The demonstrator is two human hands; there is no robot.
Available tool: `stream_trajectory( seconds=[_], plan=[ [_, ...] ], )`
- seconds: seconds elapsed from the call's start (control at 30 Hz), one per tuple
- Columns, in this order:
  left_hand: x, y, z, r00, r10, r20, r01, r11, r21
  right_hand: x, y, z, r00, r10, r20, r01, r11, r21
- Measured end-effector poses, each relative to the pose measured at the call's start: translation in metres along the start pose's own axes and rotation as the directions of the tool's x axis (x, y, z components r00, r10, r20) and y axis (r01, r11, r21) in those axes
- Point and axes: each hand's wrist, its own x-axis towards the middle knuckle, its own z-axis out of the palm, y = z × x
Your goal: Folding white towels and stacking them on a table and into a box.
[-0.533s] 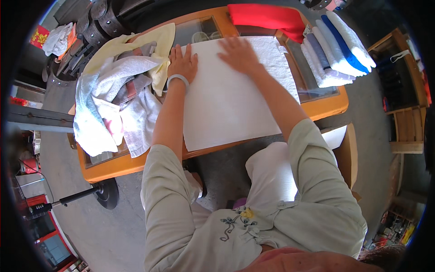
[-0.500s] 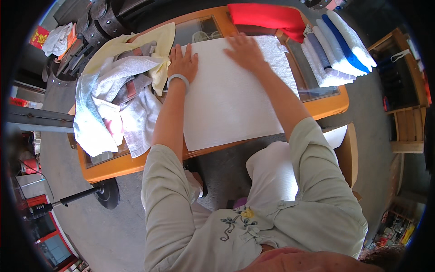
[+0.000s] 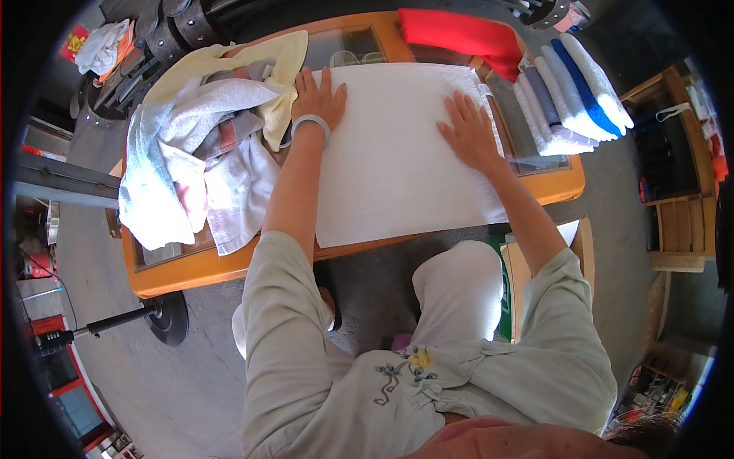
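Note:
A white towel (image 3: 397, 161) lies spread flat over the middle of a wooden table with glass panels. My left hand (image 3: 319, 99) rests at its far left edge, fingers outstretched, a pale bracelet on the wrist. On the towel's right part lies my right hand (image 3: 470, 131), palm down with its fingers spread. Neither hand grips anything. Close beside my left hand is a heap of crumpled towels (image 3: 206, 145) in white, grey, pale blue and yellow.
Folded towels (image 3: 569, 96) in white, grey and blue are stacked at the table's right end. A folded red cloth (image 3: 459, 38) lies along the far edge. The orange wooden table rim (image 3: 367, 243) runs before my knees. A wooden cabinet (image 3: 677, 138) stands farther right.
My right hand has moved right across the towel, from its far middle to its right part. The towel looks smoother there. My left hand stays near the far left edge.

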Motion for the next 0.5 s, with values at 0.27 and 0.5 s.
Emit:
stream_trajectory(
  seconds=[0.27,0.5],
  plan=[
    [0.005,0.015,-0.007,0.979,-0.204,-0.007,0.204,0.978,-0.044,-0.008,-0.003,-0.013,1.0,0.009,-0.012,-0.008,0.998,0.066],
    [-0.016,-0.014,-0.011,0.995,0.022,-0.098,-0.031,0.995,-0.091,-0.002,-0.023,-0.019,1.0,0.023,-0.01,-0.022,0.994,0.111]
  ],
)
